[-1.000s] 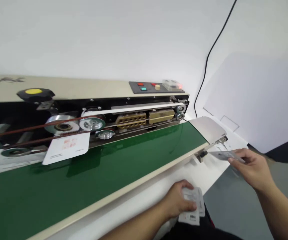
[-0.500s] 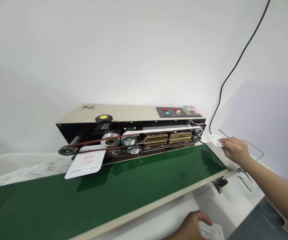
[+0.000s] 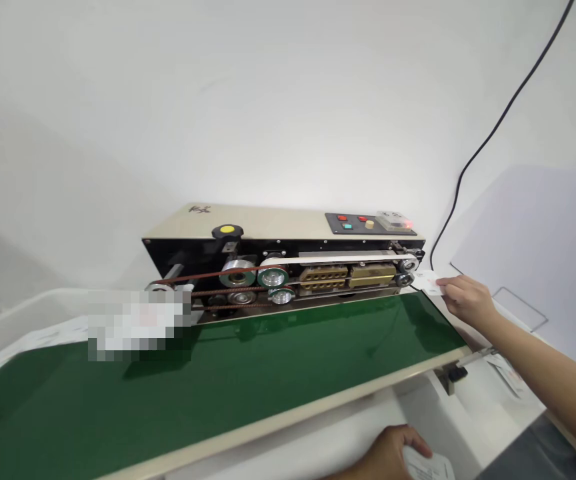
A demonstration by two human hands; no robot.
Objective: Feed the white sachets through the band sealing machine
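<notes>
Right hand pinches a white packet at the far right corner of the green conveyor belt, just beside the end pulleys of the band sealer. Left hand is well apart at the lower frame edge, closed on a small stack of white packets below the belt's near edge. A pixelated patch covers the belt's far left edge; what lies there cannot be determined.

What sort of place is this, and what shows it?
Probably a packaging workshop: a band sealer, its green conveyor belt, and a right hand holding a white packet at the belt's end.
</notes>
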